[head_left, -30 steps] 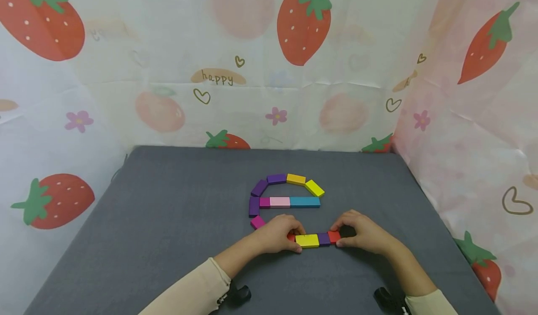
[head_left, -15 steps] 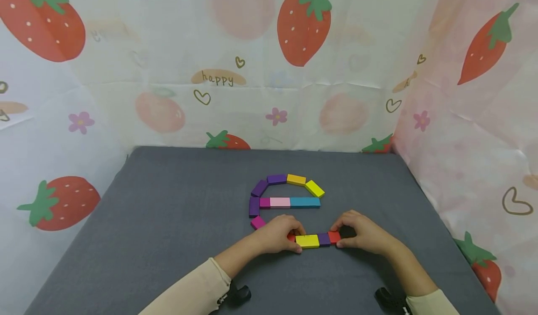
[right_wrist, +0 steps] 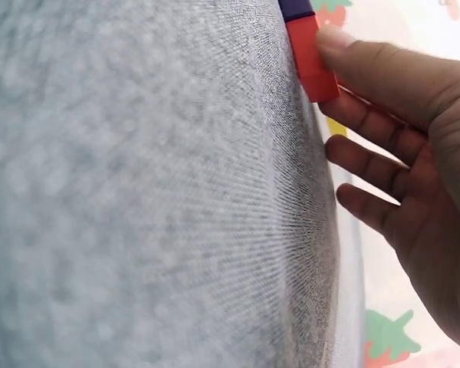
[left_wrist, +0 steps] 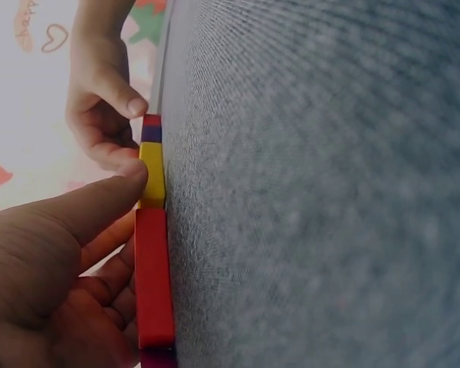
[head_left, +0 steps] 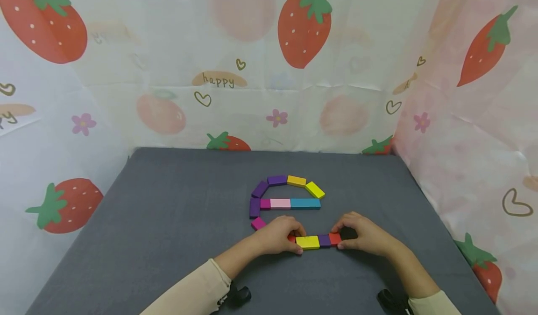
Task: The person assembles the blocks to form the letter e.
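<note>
A row of flat coloured blocks lies nearest the person. My left hand (head_left: 278,235) pinches the yellow block (head_left: 307,242) at its left end, thumb on the near side and fingers behind. At the row's right end, my right hand (head_left: 364,233) pinches a small red block (head_left: 335,239) between thumb and fingers. A purple block (head_left: 324,241) sits between those two. The left wrist view shows a longer red block (left_wrist: 153,276) that meets the yellow one; from the head, my left hand hides most of it. A magenta block (head_left: 258,223) shows just beyond the left hand.
Farther back, purple blocks (head_left: 254,208), an orange block (head_left: 296,181) and another yellow block (head_left: 315,190) form an arc. Inside it runs a bar of magenta, a pink block (head_left: 280,204) and a blue block (head_left: 305,204). Grey cloth (head_left: 189,203) covers the table; a strawberry-print curtain (head_left: 252,72) surrounds it.
Both hands keep their hold on the row, and the blocks stay in place. Only the head view has shifted very slightly.
</note>
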A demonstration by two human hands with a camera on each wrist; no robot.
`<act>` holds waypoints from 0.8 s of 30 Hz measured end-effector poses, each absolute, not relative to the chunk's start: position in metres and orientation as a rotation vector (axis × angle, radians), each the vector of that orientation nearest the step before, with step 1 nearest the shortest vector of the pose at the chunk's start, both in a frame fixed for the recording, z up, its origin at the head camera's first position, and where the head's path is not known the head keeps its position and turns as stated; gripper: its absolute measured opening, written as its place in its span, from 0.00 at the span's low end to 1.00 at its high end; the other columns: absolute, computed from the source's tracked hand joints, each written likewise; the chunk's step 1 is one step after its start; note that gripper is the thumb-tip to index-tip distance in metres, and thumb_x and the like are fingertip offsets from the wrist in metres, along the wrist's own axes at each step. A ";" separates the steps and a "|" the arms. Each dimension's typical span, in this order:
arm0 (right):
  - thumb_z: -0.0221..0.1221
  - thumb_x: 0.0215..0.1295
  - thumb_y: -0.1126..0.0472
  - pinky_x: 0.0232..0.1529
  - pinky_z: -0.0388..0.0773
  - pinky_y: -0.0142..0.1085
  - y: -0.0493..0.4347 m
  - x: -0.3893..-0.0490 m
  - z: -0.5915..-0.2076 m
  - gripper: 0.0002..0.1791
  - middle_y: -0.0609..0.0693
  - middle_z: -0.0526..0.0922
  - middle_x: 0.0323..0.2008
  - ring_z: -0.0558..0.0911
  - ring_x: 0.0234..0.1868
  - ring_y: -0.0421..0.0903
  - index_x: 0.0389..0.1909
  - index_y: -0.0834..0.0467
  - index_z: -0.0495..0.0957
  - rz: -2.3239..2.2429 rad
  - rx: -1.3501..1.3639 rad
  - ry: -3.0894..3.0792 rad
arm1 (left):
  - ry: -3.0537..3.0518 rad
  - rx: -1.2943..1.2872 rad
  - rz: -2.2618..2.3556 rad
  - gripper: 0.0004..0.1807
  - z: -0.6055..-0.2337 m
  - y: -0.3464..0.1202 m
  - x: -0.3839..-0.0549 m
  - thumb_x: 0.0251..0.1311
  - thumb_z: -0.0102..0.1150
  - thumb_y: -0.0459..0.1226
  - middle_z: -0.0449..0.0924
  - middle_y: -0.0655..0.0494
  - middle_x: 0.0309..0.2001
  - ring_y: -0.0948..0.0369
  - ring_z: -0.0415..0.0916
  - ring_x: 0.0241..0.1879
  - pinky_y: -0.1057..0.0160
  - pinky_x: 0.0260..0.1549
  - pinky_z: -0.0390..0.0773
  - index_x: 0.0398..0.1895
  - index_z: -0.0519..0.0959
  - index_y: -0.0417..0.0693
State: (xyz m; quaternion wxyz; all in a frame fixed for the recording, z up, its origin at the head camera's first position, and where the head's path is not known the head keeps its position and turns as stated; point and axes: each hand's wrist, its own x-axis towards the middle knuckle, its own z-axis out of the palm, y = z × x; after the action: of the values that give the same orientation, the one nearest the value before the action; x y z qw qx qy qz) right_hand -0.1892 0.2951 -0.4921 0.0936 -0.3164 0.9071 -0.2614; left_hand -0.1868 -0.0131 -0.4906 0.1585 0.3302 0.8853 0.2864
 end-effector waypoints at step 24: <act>0.70 0.65 0.61 0.54 0.80 0.50 0.291 -0.178 -0.470 0.11 0.41 0.83 0.48 0.80 0.52 0.44 0.47 0.50 0.86 -0.712 -0.951 3.097 | 2.539 0.893 1.076 0.21 -0.458 -0.050 -0.187 0.65 0.69 0.44 0.84 0.54 0.54 0.56 0.79 0.55 0.57 0.56 0.80 0.58 0.83 0.47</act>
State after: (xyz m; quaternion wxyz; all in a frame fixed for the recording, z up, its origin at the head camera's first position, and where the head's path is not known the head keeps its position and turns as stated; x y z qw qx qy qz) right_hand -0.1782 0.2912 -0.4695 -0.0874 -0.2856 0.9301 -0.2138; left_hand -0.1865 -0.0496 -0.4578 0.1213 0.3058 0.8694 0.3686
